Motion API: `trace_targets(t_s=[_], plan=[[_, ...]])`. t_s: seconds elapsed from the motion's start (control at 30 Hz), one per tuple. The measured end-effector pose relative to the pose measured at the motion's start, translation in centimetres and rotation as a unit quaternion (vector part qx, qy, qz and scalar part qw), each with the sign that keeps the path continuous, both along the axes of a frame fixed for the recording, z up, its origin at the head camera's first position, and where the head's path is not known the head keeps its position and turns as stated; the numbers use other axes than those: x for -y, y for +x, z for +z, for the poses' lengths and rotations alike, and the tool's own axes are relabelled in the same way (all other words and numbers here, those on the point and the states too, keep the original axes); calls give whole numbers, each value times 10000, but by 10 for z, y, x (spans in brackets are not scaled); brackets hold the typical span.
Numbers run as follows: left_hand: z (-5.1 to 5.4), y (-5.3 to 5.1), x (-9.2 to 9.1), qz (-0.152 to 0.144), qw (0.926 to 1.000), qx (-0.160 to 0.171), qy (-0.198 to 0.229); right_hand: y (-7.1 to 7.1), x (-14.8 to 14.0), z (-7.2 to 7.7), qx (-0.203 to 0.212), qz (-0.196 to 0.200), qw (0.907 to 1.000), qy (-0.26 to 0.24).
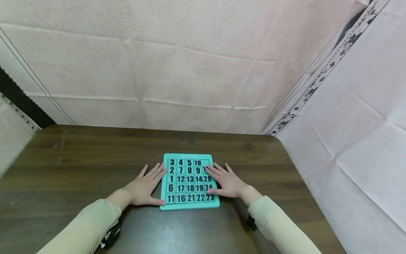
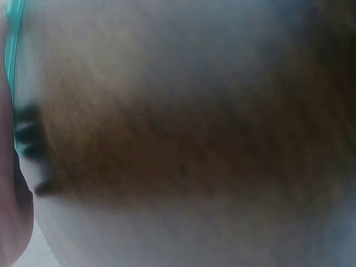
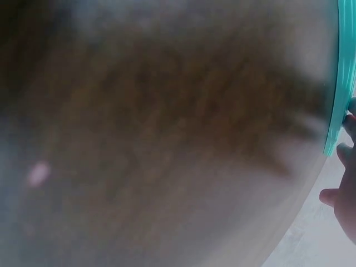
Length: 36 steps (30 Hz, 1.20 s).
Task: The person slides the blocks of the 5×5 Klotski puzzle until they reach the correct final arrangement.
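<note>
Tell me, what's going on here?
A person has both hands on a turquoise number board lying flat on a table. The left fingers touch its left edge; the right fingers reach over its right edge, partly covering the last column. The numbers aren't in counting order: the top row reads 3, 4, 5, 10.

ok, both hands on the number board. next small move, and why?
I'd probably have the right hand slide the 10 tile one cell rightward: the top-right slot shows no number and looks vacant, and the 10 sits uncovered directly beside it. The left hand touches the left edge of the number board, so it could likely steady things.
</note>
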<state>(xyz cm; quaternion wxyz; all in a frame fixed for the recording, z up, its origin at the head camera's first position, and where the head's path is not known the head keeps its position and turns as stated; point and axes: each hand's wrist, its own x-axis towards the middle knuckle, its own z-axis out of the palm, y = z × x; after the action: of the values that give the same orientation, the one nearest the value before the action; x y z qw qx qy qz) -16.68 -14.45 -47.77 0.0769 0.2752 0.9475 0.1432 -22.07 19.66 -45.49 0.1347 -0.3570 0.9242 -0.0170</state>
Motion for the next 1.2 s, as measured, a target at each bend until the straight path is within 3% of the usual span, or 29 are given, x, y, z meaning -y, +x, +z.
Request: trace_targets(t_s=[0.5,0.77,1.2], plan=[[1,0,1,14,10000,-29,-23,6,0,3,-85,141,9998,-92],[0,0,2,17,10000,-37,-20,-2,11,9,-290,-125,9985,-457],[-3,-2,1,31,10000,-62,-23,-12,44,4,-54,-283,9995,-150]])
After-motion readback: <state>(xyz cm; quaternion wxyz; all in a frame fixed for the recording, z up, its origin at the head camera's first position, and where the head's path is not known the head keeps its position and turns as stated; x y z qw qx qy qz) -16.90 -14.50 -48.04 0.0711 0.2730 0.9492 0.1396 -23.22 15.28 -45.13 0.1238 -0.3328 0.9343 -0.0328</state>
